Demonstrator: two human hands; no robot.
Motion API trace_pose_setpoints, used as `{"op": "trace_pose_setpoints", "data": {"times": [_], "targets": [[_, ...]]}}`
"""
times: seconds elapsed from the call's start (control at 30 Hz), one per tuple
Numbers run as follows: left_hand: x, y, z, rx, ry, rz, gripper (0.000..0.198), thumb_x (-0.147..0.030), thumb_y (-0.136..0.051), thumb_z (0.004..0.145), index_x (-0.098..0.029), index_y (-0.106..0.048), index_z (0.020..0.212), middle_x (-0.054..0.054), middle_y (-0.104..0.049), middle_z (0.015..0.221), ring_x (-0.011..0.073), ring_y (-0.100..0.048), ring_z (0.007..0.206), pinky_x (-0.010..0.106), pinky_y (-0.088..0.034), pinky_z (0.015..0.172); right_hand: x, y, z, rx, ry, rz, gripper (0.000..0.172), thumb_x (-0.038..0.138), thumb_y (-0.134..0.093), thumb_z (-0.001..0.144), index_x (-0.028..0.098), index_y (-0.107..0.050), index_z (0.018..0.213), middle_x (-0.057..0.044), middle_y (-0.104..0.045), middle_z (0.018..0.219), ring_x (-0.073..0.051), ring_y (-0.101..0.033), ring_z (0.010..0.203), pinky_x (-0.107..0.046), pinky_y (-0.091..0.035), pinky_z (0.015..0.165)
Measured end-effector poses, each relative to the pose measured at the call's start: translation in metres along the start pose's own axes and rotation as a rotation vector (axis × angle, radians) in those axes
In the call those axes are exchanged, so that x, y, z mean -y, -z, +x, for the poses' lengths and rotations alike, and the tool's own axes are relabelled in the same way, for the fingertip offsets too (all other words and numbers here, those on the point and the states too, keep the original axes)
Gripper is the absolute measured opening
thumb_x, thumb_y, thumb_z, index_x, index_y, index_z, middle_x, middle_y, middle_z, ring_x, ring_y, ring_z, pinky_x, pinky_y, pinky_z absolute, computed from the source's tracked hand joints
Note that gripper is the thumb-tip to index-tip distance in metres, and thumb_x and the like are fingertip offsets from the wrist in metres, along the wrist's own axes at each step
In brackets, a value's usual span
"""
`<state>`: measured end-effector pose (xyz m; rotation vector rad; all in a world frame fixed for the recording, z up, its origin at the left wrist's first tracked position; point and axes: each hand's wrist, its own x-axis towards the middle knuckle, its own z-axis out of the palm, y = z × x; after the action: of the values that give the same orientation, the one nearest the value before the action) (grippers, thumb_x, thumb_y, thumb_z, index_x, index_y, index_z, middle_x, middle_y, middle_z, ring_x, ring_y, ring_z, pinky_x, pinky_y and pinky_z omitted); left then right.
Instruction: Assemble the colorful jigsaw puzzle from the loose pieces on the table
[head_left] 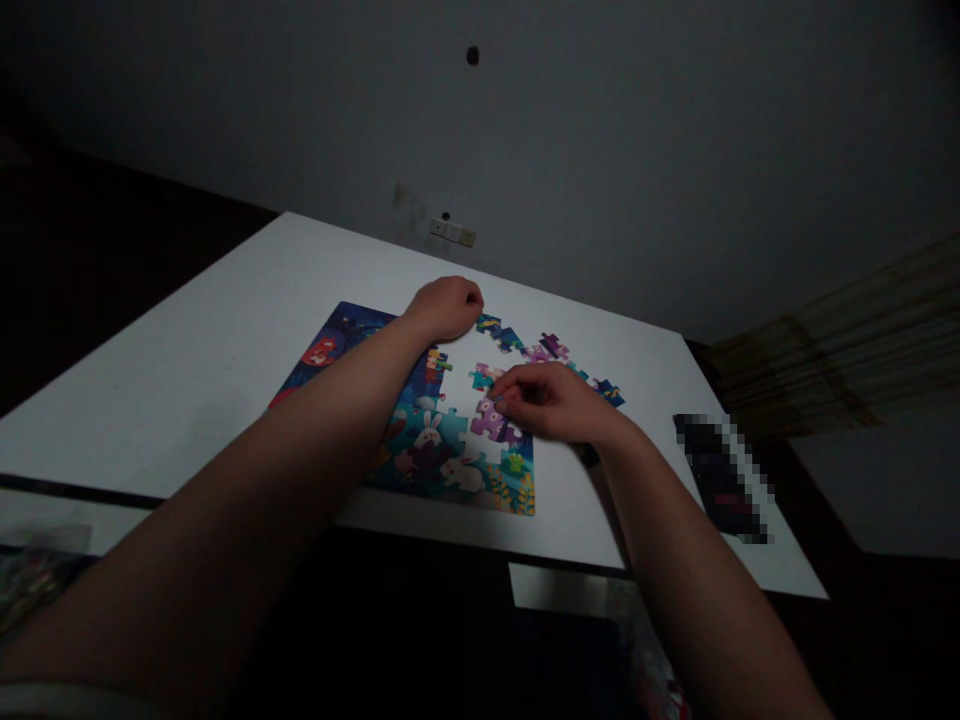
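Note:
A partly assembled jigsaw puzzle [420, 478] lies on the white table, with rabbits and plants printed along its near side. My right hand [551, 402] is over its right part, thumb and fingertips pinched together at a purple puzzle piece [487, 420]. Just beyond those fingertips lies a teal and pink piece [480, 377]. At the puzzle's far edge, my left hand [448, 306] is curled closed beside a dark blue and yellow piece [489, 323]. Its fingertips are mostly hidden, so what they hold is unclear. My left forearm covers part of the puzzle.
Several loose puzzle pieces [553, 347] lie on the table [187, 330] beyond my right hand. A dark, pixelated flat object [720, 480] rests near the table's right edge. The wall behind carries a socket strip [453, 232]. Clear plastic bags [45, 570] show below the near edge.

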<state>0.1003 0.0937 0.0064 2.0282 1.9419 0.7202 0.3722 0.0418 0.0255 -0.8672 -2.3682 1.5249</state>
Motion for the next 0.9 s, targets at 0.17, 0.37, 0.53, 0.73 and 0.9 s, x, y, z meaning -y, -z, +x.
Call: {"op": "trace_pose_setpoints", "data": {"times": [0.17,0.37,0.53,0.73,0.9], "targets": [[0.000,0.000,0.000,0.003,-0.003,-0.008,0.031,-0.025,-0.068,0.103,-0.022,-0.094,0.119,0.014,-0.089,0.127,0.0329,-0.080,0.116,0.044,-0.059,0.102,0.005,0.018,-0.007,-0.059,0.011,-0.050,0.025,0.044,-0.084,0.095,0.022,-0.086,0.107,-0.003,-0.075,0.084,-0.018,-0.062,0.074,-0.034,-0.049,0.067],[0.000,0.001,-0.001,-0.004,-0.001,0.003,0.031,-0.024,-0.068,0.103,-0.022,-0.094,0.120,0.014,-0.088,0.129,0.0327,-0.079,0.119,0.043,-0.059,0.104,-0.001,0.030,-0.010,0.025,-0.046,-0.098,0.025,0.041,-0.083,0.095,0.020,-0.085,0.107,-0.001,-0.069,0.078,-0.017,-0.058,0.068,-0.033,-0.044,0.064],[-0.001,0.001,-0.001,0.000,0.009,0.004,0.030,-0.025,-0.069,0.102,-0.024,-0.094,0.118,0.012,-0.088,0.129,0.0320,-0.078,0.119,0.042,-0.058,0.105,-0.004,0.027,-0.009,0.011,-0.045,-0.080,0.025,0.042,-0.083,0.095,0.021,-0.085,0.109,0.001,-0.068,0.076,-0.016,-0.056,0.066,-0.032,-0.043,0.062],[-0.002,0.002,-0.001,0.007,0.021,0.007,0.028,-0.025,-0.069,0.101,-0.025,-0.094,0.116,0.012,-0.089,0.127,0.0320,-0.078,0.119,0.042,-0.058,0.106,-0.005,0.028,-0.006,-0.120,0.003,-0.150,0.031,0.050,-0.081,0.100,0.022,-0.086,0.109,-0.003,-0.072,0.083,-0.019,-0.059,0.072,-0.034,-0.044,0.064],[-0.001,0.003,-0.001,0.006,0.007,0.005,0.031,-0.026,-0.068,0.102,-0.024,-0.094,0.118,0.013,-0.089,0.128,0.0331,-0.078,0.119,0.044,-0.059,0.108,-0.015,0.032,-0.007,-0.205,-0.050,-0.116,0.057,0.072,-0.060,0.114,0.022,-0.084,0.102,-0.004,-0.071,0.078,-0.020,-0.055,0.066,-0.035,-0.039,0.061]]}}
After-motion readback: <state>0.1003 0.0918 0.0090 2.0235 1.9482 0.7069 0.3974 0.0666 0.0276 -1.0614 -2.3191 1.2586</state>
